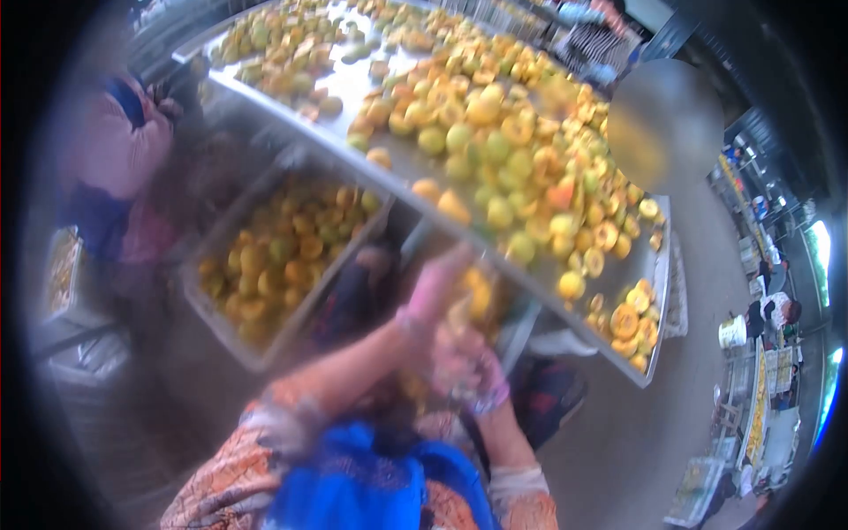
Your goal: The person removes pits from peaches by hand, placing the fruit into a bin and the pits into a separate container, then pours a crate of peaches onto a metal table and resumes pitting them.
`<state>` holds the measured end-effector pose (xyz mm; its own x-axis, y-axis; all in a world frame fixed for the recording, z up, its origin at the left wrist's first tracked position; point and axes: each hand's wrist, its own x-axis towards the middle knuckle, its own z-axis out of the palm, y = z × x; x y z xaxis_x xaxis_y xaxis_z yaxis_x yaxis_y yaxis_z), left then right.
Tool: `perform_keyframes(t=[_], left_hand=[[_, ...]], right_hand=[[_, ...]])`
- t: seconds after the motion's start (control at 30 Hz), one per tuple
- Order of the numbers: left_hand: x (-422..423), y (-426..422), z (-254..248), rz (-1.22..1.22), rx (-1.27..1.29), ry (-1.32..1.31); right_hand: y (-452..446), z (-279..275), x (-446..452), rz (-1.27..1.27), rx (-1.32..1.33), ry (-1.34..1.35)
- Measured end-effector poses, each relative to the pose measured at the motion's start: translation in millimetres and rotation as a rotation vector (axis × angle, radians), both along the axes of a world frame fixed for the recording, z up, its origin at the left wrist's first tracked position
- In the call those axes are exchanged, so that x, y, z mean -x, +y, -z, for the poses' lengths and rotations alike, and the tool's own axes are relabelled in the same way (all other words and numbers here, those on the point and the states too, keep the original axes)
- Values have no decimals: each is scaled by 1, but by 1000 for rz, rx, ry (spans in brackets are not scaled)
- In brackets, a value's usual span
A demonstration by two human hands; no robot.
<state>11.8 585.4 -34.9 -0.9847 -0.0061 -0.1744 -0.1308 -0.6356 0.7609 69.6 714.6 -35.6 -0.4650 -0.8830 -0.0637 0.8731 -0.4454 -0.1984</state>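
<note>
My left hand (440,281), blurred and pinkish, reaches up to the near edge of a metal table (291,124) heaped with halved yellow-orange and green fruit (495,132). Just below and to its right is my right hand (468,367), also smeared, with a pink band at the wrist. The two hands are close together, and their fingers cannot be made out. Yellow fruit (477,293) shows beside them, under the table edge; whether either hand holds any is unclear.
A crate (256,358) full of fruit stands below the table, left of my arms. A person in pink (119,146) is at the left, another in stripes (601,44) beyond the table. A white bucket (732,332) and more work tables are at the right.
</note>
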Motion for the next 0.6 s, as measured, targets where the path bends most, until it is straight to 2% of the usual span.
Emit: perform_keyframes(t=[0.03, 0.07, 0.1, 0.13, 0.17, 0.2, 0.27, 0.3, 0.33, 0.4, 0.43, 0.47, 0.5, 0.53, 0.57, 0.6], left_hand=[[7, 2, 0, -36, -192, -43], [12, -1, 3, -85, -377, -70], [13, -8, 7, -104, -378, -110], [19, -16, 7, -177, -283, -9], [25, -25, 4, -248, -182, 103], [27, -38, -1, -264, -175, 97], [18, -74, -9, -256, -37, 270], [15, -91, -13, -328, 28, 253], [11, -111, -11, -367, 47, 244], [-1, -148, 0, -592, 442, 273], [-6, -171, 13, -645, 742, 183], [-3, -201, 53, -543, 981, 147], [-4, -241, 125, -496, 1631, 491], [-15, -240, 103, -297, 1745, 143], [-31, -235, 75, -282, 1928, 70], [-43, -249, 62, -198, 2003, 75]], right_hand=[[1, -7, 2, 13, -143, 197], [3, 0, 5, 8, -93, 215], [7, 6, 9, 23, 0, 202], [13, 9, 14, 35, -35, 238], [14, 6, 16, 127, -591, 373], [12, 3, 16, 216, -1145, 503], [27, 90, 20, 274, -2129, 1717], [22, 73, 14, -51, -2147, 1500], [25, 93, 12, 3, -2130, 1491], [-1, 48, 4, -61, -1986, 1277], [-3, 57, 2, -14, -1926, 1307], [3, 74, -3, 65, -1876, 1333], [17, 111, -6, -73, -1829, 1655], [31, 136, 11, -204, -1814, 1973], [17, 104, 10, -159, -1846, 1764], [21, 124, 11, -70, -1860, 1828]])
